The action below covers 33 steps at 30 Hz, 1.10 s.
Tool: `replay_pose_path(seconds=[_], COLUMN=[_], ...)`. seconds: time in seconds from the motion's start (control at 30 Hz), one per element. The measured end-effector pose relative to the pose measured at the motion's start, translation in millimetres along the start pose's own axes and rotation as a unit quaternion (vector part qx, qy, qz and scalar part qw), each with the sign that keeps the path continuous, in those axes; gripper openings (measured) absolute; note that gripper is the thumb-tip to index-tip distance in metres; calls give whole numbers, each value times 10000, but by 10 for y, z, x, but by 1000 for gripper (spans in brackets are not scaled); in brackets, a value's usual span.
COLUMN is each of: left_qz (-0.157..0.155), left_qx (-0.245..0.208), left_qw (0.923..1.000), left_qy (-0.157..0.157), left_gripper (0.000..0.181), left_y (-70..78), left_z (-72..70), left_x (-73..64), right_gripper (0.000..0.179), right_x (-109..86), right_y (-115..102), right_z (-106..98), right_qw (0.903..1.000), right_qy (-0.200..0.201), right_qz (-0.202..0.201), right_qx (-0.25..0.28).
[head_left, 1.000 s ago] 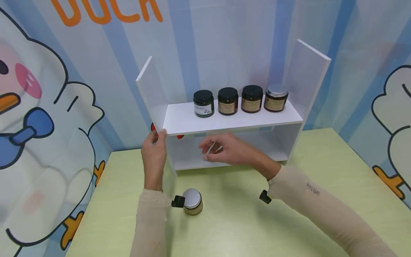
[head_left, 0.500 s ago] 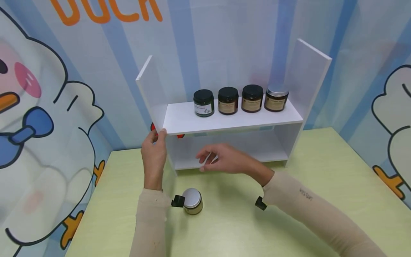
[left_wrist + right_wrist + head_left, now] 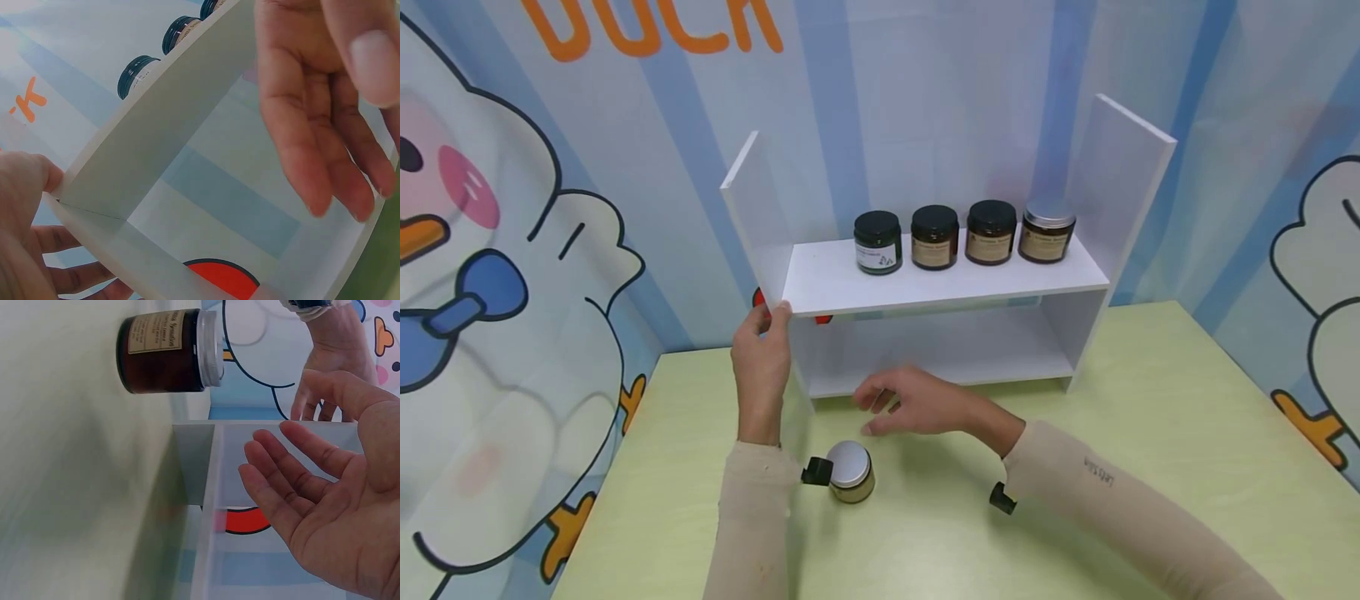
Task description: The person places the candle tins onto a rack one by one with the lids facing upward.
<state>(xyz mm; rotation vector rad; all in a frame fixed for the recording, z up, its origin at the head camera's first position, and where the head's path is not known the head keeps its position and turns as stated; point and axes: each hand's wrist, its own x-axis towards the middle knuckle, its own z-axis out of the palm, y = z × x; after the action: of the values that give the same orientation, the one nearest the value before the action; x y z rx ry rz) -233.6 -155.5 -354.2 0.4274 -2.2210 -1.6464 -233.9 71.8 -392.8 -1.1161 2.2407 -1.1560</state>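
My left hand point(image 3: 762, 367) pinches the left side panel of a white two-tier shelf point(image 3: 850, 293), thumb at its front edge and fingers along the outside. My right hand point(image 3: 917, 402) holds nothing; its loosely bent fingers are over the table, just in front of the lower tier. Near its fingertips, a little closer to me, an amber glass jar point(image 3: 852, 475) with a silver lid stands upright. The right wrist view shows the tan label on this jar point(image 3: 159, 350) and my right hand point(image 3: 337, 494) with the palm visible and fingers spread.
On the upper tier stand a black-lidded jar with a white label point(image 3: 877, 243), two black-lidded jars with tan labels point(image 3: 934, 239), and a silver-lidded jar point(image 3: 1047, 235) at the right. Beneath is a pale green table point(image 3: 940, 533). A cartoon-printed backdrop point(image 3: 917, 100) hangs behind.
My right hand has come down from in front of the shelf's lower tier toward the jar on the table, its fingers opening a little. My left hand keeps its grip on the shelf.
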Motion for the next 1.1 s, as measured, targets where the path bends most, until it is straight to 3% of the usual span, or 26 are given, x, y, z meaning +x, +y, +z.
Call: replay_pose_path(seconds=[0.33, 0.83, 1.1], left_qz=[33, -79, 3], left_qx=[20, -4, -22], left_qw=[10000, 10000, 10000], left_qy=[12, -25, 21], left_gripper=[56, 58, 57], left_y=[-11, -18, -19], left_z=[4, 11, 13], left_x=[14, -1, -5], right_gripper=[46, 63, 61], right_x=[-14, 25, 22], right_y=[95, 167, 135], right_z=[181, 399, 467], right_qw=[9994, 9998, 9995], right_qy=[-82, -5, -165], right_qz=[224, 196, 264], right_qx=[232, 31, -99])
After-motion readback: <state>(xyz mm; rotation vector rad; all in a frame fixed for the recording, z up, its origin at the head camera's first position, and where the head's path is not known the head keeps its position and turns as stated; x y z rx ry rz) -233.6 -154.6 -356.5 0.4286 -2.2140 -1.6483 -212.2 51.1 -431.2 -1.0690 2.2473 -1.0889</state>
